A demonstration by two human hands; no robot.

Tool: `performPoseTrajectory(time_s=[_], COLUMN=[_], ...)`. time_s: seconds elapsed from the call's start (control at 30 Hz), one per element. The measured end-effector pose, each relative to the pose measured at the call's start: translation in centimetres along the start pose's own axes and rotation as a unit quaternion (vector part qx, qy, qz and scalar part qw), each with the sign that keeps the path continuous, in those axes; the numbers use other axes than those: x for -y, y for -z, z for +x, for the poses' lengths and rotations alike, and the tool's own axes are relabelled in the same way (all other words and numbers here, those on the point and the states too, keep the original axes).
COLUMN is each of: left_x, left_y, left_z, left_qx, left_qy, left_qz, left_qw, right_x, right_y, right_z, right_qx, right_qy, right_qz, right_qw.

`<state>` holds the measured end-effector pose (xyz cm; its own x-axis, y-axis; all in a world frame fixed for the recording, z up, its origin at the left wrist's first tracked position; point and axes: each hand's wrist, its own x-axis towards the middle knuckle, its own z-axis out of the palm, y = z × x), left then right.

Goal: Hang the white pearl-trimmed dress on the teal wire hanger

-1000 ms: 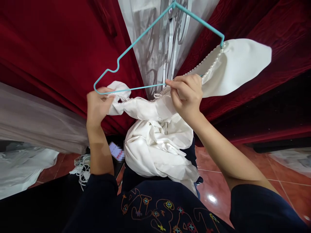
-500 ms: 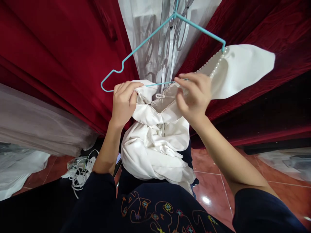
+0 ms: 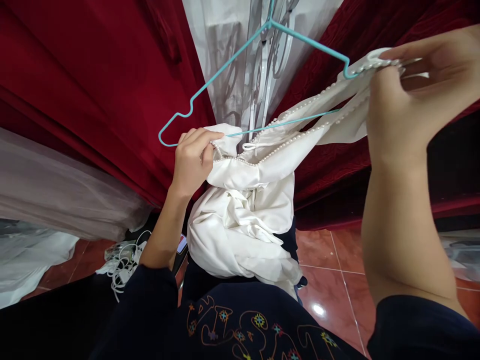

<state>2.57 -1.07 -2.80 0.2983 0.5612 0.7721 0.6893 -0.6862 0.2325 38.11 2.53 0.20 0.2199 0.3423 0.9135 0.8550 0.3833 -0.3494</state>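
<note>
Our left hand [image 3: 195, 157] pinches the dress [image 3: 243, 220] at its beaded edge; right hand [image 3: 416, 95] grips the far shoulder on the hanger [image 3: 225, 62] — a hard tug risks snapping beads.

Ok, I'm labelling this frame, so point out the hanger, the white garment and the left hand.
hanger [image 3: 219, 74]: head view, on its sloping left arm.
white garment [image 3: 240, 225]: head view, on the bunched cloth hanging low.
left hand [image 3: 193, 160]: head view, on the back of the hand.
</note>
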Motion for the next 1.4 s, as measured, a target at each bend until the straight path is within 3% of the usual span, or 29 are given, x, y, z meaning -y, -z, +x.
performPoseTrajectory(time_s=[0.13, 0.27, 0.4, 0.5, 0.6, 0.7, 0.77, 0.83, 0.97, 1.03, 1.17, 1.23, 1.33, 1.4], left_x=[0.3, 0.6, 0.4, 0.1, 0.0, -0.2, -0.4, -0.5, -0.3, 0.0, 0.0, 0.0, 0.8, 2.4], left_y=[0.3, 1.0, 1.4, 1.1, 0.5, -0.2, -0.5, -0.6, -0.2, 0.0, -0.2, -0.3, -0.1, 0.4], left_z=[0.1, -0.1, 0.0, 0.2, 0.4, 0.5, 0.6, 0.6, 0.4, -0.3, -3.5, -5.6, -7.8, -8.0], left_qx=[0.007, 0.011, 0.019, 0.017, 0.014, 0.015, 0.019, 0.027, 0.032, 0.010, -0.143, -0.138, -0.042, -0.046], left_qy=[0.012, 0.013, 0.020, 0.022, 0.025, 0.028, 0.030, 0.035, 0.022, -0.004, -0.072, -0.031, 0.186, 0.312], left_qz=[0.001, 0.002, 0.002, -0.025, -0.056, -0.080, -0.092, -0.095, -0.070, -0.065, -0.083, -0.099, -0.141, -0.172], left_qw=[1.000, 1.000, 1.000, 0.999, 0.998, 0.996, 0.995, 0.994, 0.997, 0.998, 0.984, 0.985, 0.971, 0.933], right_x=[-1.1, -2.1, -3.7, -3.8, -1.9, 1.2, 3.4, 5.0, 6.2, 6.2, 6.5, 6.8, 7.0, 7.0], right_y=[0.5, 0.3, 0.5, 1.4, 2.5, 2.6, 1.8, 0.6, -1.1, -1.3, -0.5, -0.1, 0.0, -0.1], right_z=[-0.3, -0.4, -1.4, -3.4, -5.9, -7.7, -8.1, -7.8, -7.0, -6.8, -6.8, -6.8, -6.8, -6.8], right_qx=[-0.008, -0.011, 0.047, 0.077, 0.070, 0.082, 0.067, 0.067, 0.174, 0.181, 0.174, 0.182, 0.183, 0.182], right_qy=[0.007, -0.049, -0.124, -0.090, 0.057, 0.176, 0.170, 0.118, 0.057, 0.043, 0.038, 0.038, 0.032, 0.029], right_qz=[-0.001, 0.039, -0.067, -0.107, 0.017, 0.096, 0.126, 0.146, 0.155, 0.148, 0.131, 0.116, 0.104, 0.113], right_qw=[1.000, 0.998, 0.989, 0.987, 0.996, 0.976, 0.975, 0.980, 0.971, 0.971, 0.975, 0.976, 0.977, 0.976])
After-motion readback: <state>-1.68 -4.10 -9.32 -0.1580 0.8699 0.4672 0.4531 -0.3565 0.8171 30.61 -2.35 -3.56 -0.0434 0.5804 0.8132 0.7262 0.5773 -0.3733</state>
